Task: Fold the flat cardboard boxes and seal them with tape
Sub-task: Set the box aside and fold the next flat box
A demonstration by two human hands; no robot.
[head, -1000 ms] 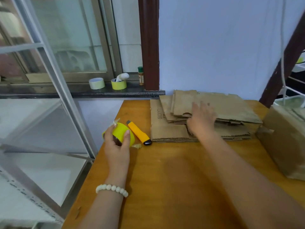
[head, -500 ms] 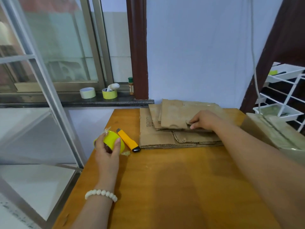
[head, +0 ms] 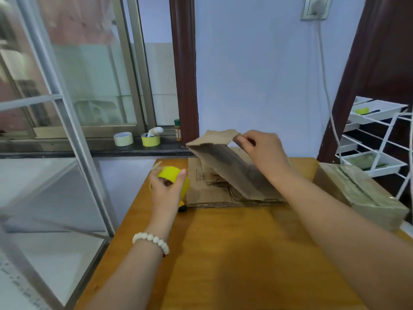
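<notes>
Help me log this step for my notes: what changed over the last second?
The right hand, flat on the cardboard stack before, has pinched the top flat box at its far edge and tilted it up off the stack. The left hand still grips the yellow tape roll; utility knife and sealed box stayed put.

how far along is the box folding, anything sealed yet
Done: one assembled box at the right edge of the table looks sealed, a tape strip along its top. In hand: the right hand pinches a flat cardboard sheet, tilted up off the stack; the left hand grips the yellow tape roll. Left: that sheet is unfolded and untaped, and several flats lie in the stack.
</notes>
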